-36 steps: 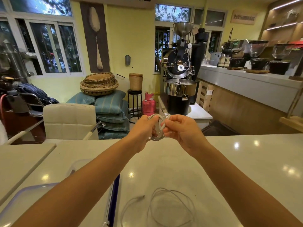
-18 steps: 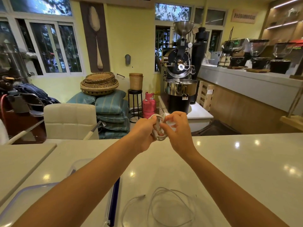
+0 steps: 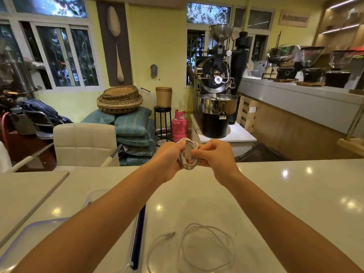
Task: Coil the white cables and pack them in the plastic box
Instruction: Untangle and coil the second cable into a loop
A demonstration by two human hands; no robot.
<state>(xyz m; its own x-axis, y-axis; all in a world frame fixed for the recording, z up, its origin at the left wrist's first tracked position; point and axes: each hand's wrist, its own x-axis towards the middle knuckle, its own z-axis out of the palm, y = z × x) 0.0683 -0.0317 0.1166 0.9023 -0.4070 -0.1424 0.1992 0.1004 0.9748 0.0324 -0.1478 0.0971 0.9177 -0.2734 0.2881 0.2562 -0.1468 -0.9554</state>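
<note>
Hands meet in the air above the far edge of the pale tabletop (image 3: pixel 295 194), near the middle of the view. The left hand (image 3: pixel 169 157) has its fingers curled round the 9 o'clock side of the coiled cable (image 3: pixel 190 146) and grips it. A short length with a plug end hangs down against this hand's fingers. The right hand (image 3: pixel 215 156) comes in from 3 o'clock and pinches the other side of the same coil between thumb and curled fingers. The coiled cable is white and wound into a small, tight ring. It stands roughly upright between the two hands, touching both and clear of the tabletop.

A second white cable, the loose cable (image 3: pixel 204 247), lies flat on the tabletop at 6 o'clock from the hands, well apart from them and between the two forearms. It spreads in wide, slack loops, and its connector end points toward 10 o'clock.

The plastic box (image 3: pixel 45 220) sits at 8 o'clock in the view. It is clear, with a rounded rim, and the left forearm passes over its near side, hiding much of it. A blue strip (image 3: pixel 139 229) lies just beside the box at its 3 o'clock edge; I cannot tell whether it belongs to the box.

Beyond the tabletop, a cream chair (image 3: pixel 84 142) stands at 10 o'clock. A pink gas cylinder (image 3: pixel 179 125) and a coffee roaster (image 3: pixel 216 91) stand at 12 o'clock.
</note>
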